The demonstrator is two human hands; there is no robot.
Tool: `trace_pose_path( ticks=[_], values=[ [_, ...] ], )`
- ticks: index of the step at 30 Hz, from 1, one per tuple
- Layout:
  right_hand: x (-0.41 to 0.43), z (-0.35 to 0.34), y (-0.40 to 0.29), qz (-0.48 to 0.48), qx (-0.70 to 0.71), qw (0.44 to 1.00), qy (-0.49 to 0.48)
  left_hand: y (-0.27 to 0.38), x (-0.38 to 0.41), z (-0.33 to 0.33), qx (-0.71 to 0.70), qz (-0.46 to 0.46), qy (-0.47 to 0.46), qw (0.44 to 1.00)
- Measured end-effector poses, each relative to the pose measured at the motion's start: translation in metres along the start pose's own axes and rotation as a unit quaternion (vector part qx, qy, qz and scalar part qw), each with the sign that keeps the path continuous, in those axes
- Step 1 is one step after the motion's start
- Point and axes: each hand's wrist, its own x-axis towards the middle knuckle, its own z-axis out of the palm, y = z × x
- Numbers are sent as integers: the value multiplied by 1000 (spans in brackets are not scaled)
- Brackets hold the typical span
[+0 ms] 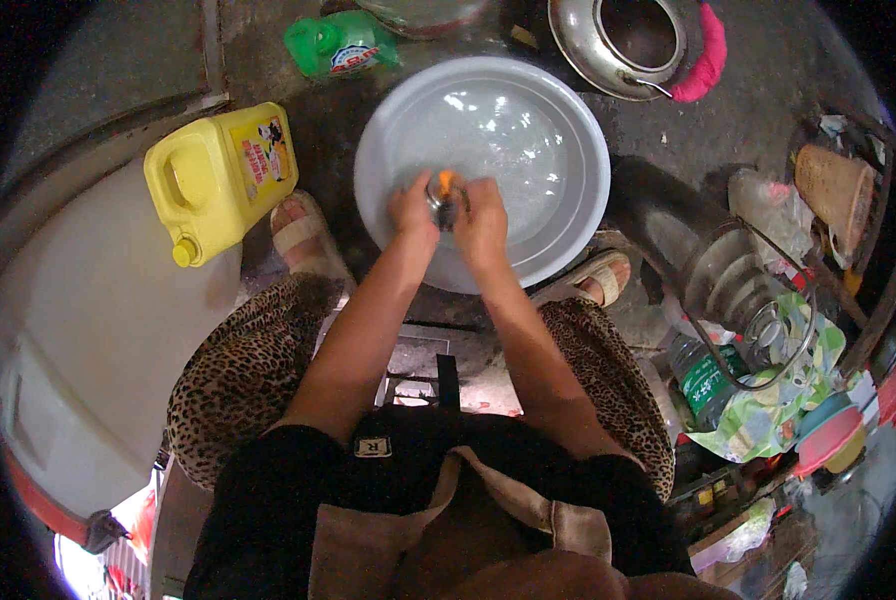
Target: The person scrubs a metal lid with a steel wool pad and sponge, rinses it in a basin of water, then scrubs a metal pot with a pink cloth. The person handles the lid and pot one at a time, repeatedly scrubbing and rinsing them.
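Observation:
A round pale plastic basin [493, 142] with water in it stands on the floor between the feet. Over its near left part, my left hand [415, 208] and my right hand [481, 217] both grip a small, shiny metal item [442, 201], blurred, with something orange at its top. Its exact kind cannot be told. The fingers partly cover it from both sides. A yellow plastic jug [219, 180] with a handle and a screw cap lies to the left of the basin, beside the left foot.
Behind the basin are a green plastic bottle [343, 46] and a metal kettle [590, 52] with a pink-wrapped handle. On the right lie a dark ribbed cylinder [688, 247], a clear bottle [707, 382] and a patterned green bag [763, 420]. A large whitish container [110, 300] occupies the left.

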Motion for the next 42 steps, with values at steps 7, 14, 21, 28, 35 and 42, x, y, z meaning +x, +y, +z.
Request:
trace_pose_path(
  ticks=[7,14,21,28,35,42],
  values=[
    [15,3,21,-17,-45,999,-11,10,-13,11,32,8,-9,999],
    [29,1,32,10,-63,995,-72,9,-15,14,57,23,-22,998],
    [31,-3,18,-34,-47,998,-31,16,-28,17,-5,-9,-18,1000],
    [5,-4,11,-66,-17,998,12,13,-25,7,-6,21,-56,998],
    [6,-1,9,-88,41,995,-18,5,0,-2,9,-32,-72,997],
    [44,-35,67,4,-203,973,113,12,-8,8,-11,-26,-43,999]
  ],
)
